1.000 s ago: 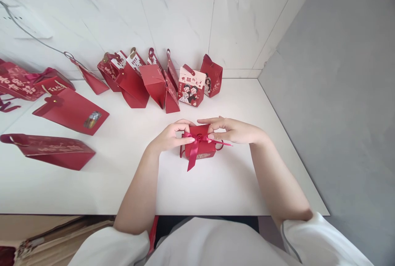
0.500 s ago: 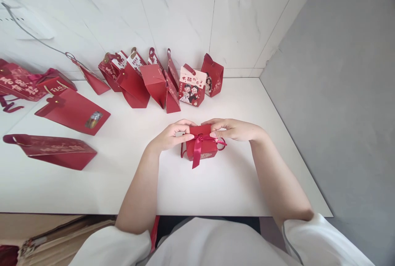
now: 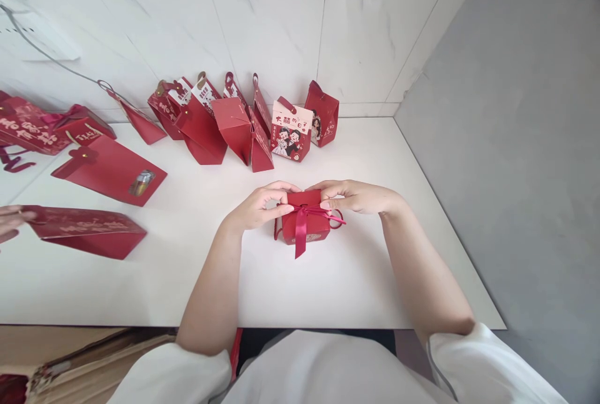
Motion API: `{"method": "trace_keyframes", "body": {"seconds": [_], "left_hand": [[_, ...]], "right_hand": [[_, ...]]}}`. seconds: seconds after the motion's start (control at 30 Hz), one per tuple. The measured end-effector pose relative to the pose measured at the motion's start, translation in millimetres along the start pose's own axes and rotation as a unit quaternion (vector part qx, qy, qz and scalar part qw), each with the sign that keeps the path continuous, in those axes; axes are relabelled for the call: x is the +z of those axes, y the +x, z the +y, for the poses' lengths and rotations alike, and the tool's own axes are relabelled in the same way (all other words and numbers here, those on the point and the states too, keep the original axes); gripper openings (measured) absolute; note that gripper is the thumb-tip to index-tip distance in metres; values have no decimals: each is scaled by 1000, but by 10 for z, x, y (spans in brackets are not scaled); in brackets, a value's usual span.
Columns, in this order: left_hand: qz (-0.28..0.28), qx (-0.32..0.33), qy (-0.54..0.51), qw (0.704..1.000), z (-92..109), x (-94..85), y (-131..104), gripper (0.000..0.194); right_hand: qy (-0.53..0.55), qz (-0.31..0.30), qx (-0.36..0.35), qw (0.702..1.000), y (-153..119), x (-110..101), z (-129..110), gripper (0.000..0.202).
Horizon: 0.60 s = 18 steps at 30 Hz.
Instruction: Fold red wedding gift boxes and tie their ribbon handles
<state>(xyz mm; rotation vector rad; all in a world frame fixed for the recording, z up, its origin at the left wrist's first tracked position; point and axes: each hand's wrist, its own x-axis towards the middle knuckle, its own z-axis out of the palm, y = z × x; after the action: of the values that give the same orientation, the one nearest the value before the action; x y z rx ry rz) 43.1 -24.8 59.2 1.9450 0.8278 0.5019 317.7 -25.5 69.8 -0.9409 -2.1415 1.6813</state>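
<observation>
A small red gift box [image 3: 315, 227] sits on the white table in front of me, between my hands. A shiny crimson ribbon [image 3: 300, 232] is tied across its top, one tail hanging down the front and another reaching right. My left hand [image 3: 268, 205] is closed at the box's left upper edge, thumb and fingers pinching the ribbon there. On the right side my right hand [image 3: 349, 196] pinches the ribbon close to the knot, its other fingers behind the box. Dark red cord handles stick out at both sides of the box.
Behind, along the marble-patterned wall, stand several red gift boxes, including a pink-topped box [image 3: 291, 132]. To the left lie a red box with a small window [image 3: 112, 169] and a long red box [image 3: 89, 229]. Another person's hand [image 3: 14, 219] touches that long box's handle. A grey wall [image 3: 515, 141] borders the right.
Another person's hand has come in from the left edge onto the long red box's handle. My hands stay nearly still; the ribbon's hanging tail has shifted slightly.
</observation>
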Motion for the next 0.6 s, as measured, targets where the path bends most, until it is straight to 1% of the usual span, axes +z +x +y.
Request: {"method": "trace_keyframes", "body": {"seconds": [0.23,0.33,0.43,0.5,0.57,0.6], "left_hand": [[5,-8,-2,1000,9,-1,-6,33],[25,-30,-33,999,-5,0,-7,34],[41,-30,-73,996,-28,35,13,36],[70,-28,-100,992,-27,101,43,32],[118,-42,-129,984,0,197,79,26],[137,-53,-140,979,21,250,97,27]], "right_hand": [[6,-3,0,1000,1,-6,10,39],[2,12,-1,1000,-6,-15,-17,39],[-4,33,-11,999,-4,-14,-66,43],[1,44,-24,999,15,1,-90,45],[8,54,-35,998,48,26,-93,46],[12,59,-39,997,68,40,-86,46]]}}
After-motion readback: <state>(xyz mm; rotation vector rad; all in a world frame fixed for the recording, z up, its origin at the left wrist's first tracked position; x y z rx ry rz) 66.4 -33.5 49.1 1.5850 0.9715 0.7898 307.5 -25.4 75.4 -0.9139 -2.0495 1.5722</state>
